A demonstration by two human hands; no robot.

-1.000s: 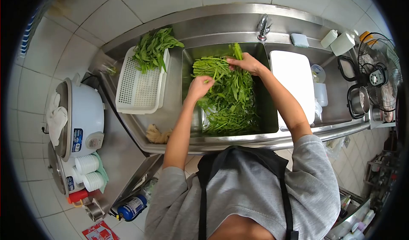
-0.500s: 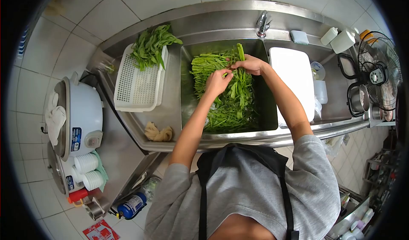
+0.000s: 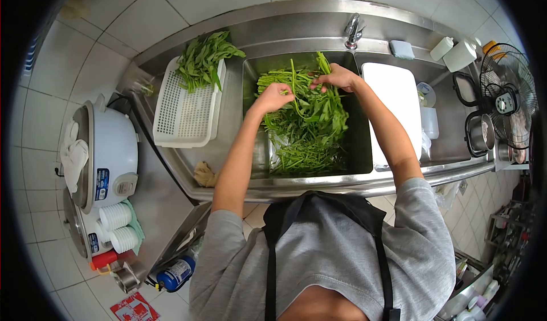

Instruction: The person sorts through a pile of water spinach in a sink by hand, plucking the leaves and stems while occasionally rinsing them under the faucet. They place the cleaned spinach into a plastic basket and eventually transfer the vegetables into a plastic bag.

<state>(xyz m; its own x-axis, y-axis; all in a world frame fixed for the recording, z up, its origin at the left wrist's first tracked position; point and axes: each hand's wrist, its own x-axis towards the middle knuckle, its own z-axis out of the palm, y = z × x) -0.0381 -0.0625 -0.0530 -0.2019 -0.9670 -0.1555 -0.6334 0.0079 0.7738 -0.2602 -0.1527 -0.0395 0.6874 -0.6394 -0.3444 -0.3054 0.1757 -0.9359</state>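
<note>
Long-stemmed leafy greens (image 3: 307, 144) fill much of the steel sink basin (image 3: 358, 144). My left hand (image 3: 273, 98) is pinched on a green stem over the left part of the pile. To its right, my right hand (image 3: 337, 78) is closed around a bunch of stems at the upper right of the basin, its leaves hanging down towards the middle. Left of the basin, a white perforated basket (image 3: 185, 118) holds more leafy greens (image 3: 205, 61) at its upper end.
A faucet (image 3: 353, 31) stands behind the basin. A white board (image 3: 391, 104) covers part of the right basin. A tan cloth (image 3: 204, 174) lies at the front left. Further right are bottles (image 3: 458, 56) and a fan (image 3: 505, 102); a rice cooker (image 3: 111, 155) stands at left.
My left hand has moved left and slightly down, away from my right hand, with a stem. My right hand has shifted slightly up, and the leaves below it have spread.
</note>
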